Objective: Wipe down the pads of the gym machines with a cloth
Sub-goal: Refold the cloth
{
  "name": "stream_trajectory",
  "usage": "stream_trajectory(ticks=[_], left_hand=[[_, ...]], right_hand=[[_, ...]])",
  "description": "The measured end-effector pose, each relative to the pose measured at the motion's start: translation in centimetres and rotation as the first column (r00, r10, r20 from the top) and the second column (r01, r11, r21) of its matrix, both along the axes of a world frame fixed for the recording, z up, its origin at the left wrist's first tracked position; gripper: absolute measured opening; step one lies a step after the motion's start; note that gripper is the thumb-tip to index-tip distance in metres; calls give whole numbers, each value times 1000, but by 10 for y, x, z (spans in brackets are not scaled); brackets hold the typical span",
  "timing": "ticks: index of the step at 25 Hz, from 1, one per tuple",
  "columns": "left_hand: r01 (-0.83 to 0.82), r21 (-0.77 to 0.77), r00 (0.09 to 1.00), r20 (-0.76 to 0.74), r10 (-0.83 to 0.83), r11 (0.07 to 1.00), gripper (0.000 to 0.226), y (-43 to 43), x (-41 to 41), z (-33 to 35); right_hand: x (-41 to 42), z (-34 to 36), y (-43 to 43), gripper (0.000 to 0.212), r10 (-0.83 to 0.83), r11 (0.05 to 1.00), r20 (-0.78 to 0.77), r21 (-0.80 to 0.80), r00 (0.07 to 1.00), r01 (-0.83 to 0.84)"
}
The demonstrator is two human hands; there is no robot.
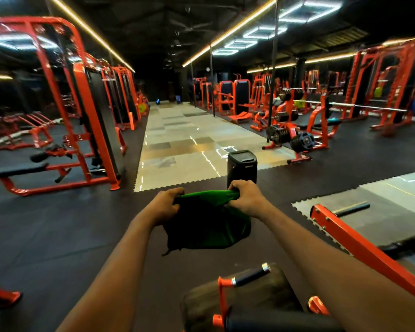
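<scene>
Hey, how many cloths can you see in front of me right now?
1. A dark green fabric cloth hangs between both hands: the left hand grips its upper left corner, the right hand its upper right. More could be hidden among the orange machines.

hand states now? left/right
Left hand: closed, gripping the green cloth's left top edge.
Right hand: closed, gripping its right top edge.

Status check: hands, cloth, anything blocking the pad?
Left hand and right hand grip green cloth, held up between them. Cloth not touching pad below. Black-grip handle overlaps pad in view.
</scene>
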State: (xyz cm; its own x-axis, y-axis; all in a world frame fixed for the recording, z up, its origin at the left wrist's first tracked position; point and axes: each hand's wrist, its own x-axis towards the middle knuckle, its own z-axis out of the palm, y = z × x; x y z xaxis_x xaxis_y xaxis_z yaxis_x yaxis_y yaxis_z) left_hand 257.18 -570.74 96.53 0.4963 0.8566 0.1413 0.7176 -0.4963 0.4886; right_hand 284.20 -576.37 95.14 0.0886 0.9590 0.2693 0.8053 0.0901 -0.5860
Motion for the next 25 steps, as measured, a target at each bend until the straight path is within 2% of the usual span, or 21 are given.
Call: stream_trajectory(ticks=[3, 7, 10, 13, 16, 20, 25], left_hand=[[-87, 112, 996, -4, 88, 990, 27, 0, -27, 22], [-162, 54, 981, 120, 155, 985, 20, -13, -63, 39], [-306, 63, 934, 211, 287, 950, 5, -24, -77, 42], [-535, 71, 837, 179, 517, 842, 23, -33, -80, 40], [-650, -54, 753, 86, 652, 758, 35, -49, -80, 33], [-620, -198, 751, 132, 647, 759, 35, -62, -97, 17], [-492, -269, 804, 225, 551, 828, 26, -55, -147, 18]], right_hand=[[2, 10, 15, 41, -41, 998, 77, -50, 996, 45], [7, 27, 23, 42, 52, 997, -61, -51, 997, -55], [-4, 34, 31, 37, 157, 983, -234, -61, 959, -176], [-41, 28, 43, 29, 139, 976, -329, -115, 934, -186], [-89, 11, 44, 30, 136, 960, -447, -159, 884, -229], [-161, -17, 42, 28, 269, 913, -507, -138, 819, -385], [-242, -31, 58, 28, 489, 761, -565, -97, 665, -642]])
